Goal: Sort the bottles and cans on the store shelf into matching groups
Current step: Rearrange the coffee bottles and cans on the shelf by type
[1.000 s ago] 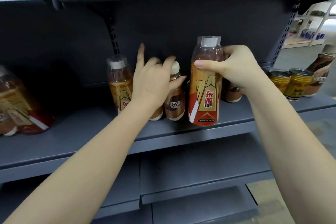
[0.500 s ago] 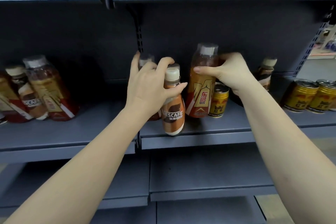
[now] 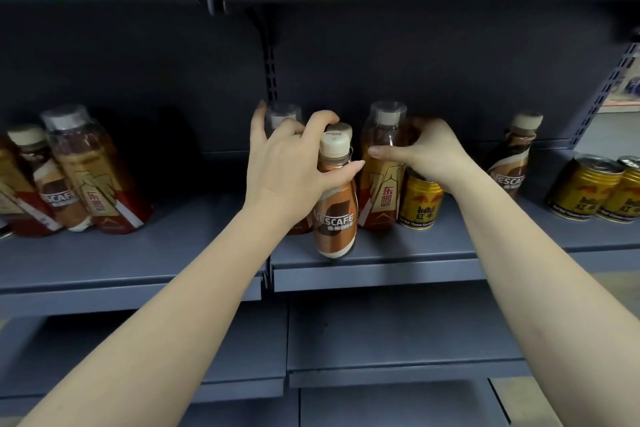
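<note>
- Centre of frame, grey shelf [image 3: 433, 246]: both hands on bottles.
- Left hand [image 3: 291, 166]: thumb and fingers curled round the neck of a Nescafe bottle [image 3: 335, 218], which stands at the shelf's front edge. Index finger is stretched up against a clear-capped bottle [image 3: 282, 116] behind it; that one is mostly hidden.
- A second cream cap [image 3: 341, 130] shows right behind the gripped bottle; its body is hidden.
- Right hand [image 3: 429, 152]: wrapped round the upper part of a tall Dongpeng bottle [image 3: 379, 184], upright, just right of the Nescafe bottle.
- One gold Red Bull can [image 3: 419, 203] touching the Dongpeng bottle's right side, under the right wrist.
- Right of frame: one more Nescafe [image 3: 512, 163], apart from the hands; two gold cans [image 3: 585, 187] at the right edge, side by side.
- Left of frame: a leaning cluster [image 3: 79, 177], at least two Dongpeng and one Nescafe; the edge cuts off the rest, count uncertain.
</note>
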